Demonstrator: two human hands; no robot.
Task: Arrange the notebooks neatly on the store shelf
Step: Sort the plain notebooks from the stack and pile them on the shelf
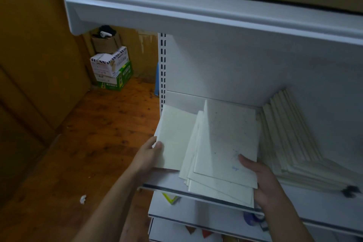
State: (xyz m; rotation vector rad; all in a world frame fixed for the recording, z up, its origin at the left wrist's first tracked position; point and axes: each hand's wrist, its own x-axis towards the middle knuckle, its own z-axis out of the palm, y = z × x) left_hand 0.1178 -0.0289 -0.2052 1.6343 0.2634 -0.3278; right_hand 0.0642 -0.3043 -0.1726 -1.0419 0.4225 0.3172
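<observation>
Seemingly half done: one row (290, 135) leans tidily at the right of the shelf (314, 198). The left grip (152, 150) pinches one notebook (174, 135); the right grip (261, 179) clasps a fanned stack (222, 143), unsquared, mid-shelf.

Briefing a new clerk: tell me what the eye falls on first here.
The pale fanned notebooks at the middle of the shelf, held by the right hand, strike first. The left hand grips one notebook beside them, and a stack leans at the right.
</observation>
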